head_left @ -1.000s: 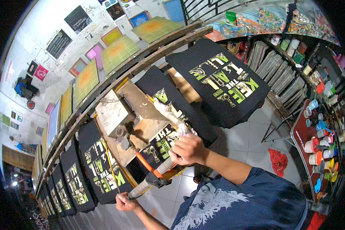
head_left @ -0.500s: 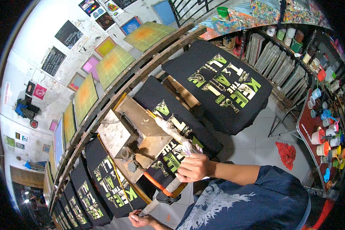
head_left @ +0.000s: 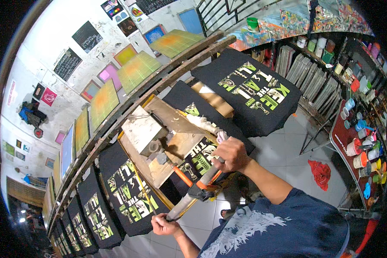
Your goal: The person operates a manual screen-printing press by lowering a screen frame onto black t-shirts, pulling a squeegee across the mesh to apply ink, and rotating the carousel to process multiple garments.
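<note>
Both my hands hold a grey, tape-wrapped handle bar [head_left: 185,202] that slants across the near side of a yellow-edged wooden frame [head_left: 135,180]. My left hand [head_left: 164,225] is closed round its lower left end. My right hand [head_left: 231,155] is closed round its upper right end, beside a white wrapped bundle [head_left: 202,124]. Orange rods and a black clamp [head_left: 201,192] join the bar to the frame. Inside the frame sit a white box [head_left: 141,129] and bare wood panels. Beneath it lies a black T-shirt [head_left: 201,161] with a green and white print, partly hidden.
More printed black shirts lie on boards to the left [head_left: 131,195] and far right [head_left: 256,90]. A wooden rail [head_left: 129,109] runs behind them. At the right, a red table [head_left: 342,142] carries paint pots, and a red plastic bag [head_left: 319,173] lies on the tiled floor.
In the picture, the frame, the bar and both hands are a little further right and my right hand is higher. The whole view has also shifted slightly. Both hands keep their grip.
</note>
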`<state>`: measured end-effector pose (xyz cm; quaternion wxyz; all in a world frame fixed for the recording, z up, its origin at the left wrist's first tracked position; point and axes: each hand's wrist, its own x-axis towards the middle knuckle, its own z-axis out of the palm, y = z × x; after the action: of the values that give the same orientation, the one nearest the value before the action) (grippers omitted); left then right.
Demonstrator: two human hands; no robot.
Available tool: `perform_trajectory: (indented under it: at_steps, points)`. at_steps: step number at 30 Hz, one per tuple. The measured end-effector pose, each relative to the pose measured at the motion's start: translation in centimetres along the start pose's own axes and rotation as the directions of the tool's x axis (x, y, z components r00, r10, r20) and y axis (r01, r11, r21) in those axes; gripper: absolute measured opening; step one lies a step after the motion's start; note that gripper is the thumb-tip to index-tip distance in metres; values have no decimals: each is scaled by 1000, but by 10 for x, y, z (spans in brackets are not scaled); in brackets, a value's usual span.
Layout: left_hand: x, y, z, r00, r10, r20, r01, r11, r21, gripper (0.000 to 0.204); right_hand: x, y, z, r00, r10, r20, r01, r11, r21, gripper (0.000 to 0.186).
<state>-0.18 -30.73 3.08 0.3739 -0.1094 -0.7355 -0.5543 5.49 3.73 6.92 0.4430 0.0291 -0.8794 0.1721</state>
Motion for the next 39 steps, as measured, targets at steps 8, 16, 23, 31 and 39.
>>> perform_trajectory:
  at_steps: [8,16,23,31,39]
  points:
    - [5,0,-7,971,149,186,-156,987,26,28,3,-11,3,995,35,-89,-39,998,-44,22]
    - [10,-6,-11,955,276,108,-281,959,36,9,-12,-1,23,978,-48,-205,21,991,-135,15]
    - [6,-15,-2,934,329,137,-313,941,-126,11,-57,84,40,998,-42,-52,32,981,-192,24]
    - [2,1,-6,958,269,103,-277,958,77,16,-32,59,37,998,-63,-27,57,979,-195,28]
    - [6,11,-4,963,266,39,-269,957,107,3,-21,46,35,970,-209,-124,178,959,-222,29]
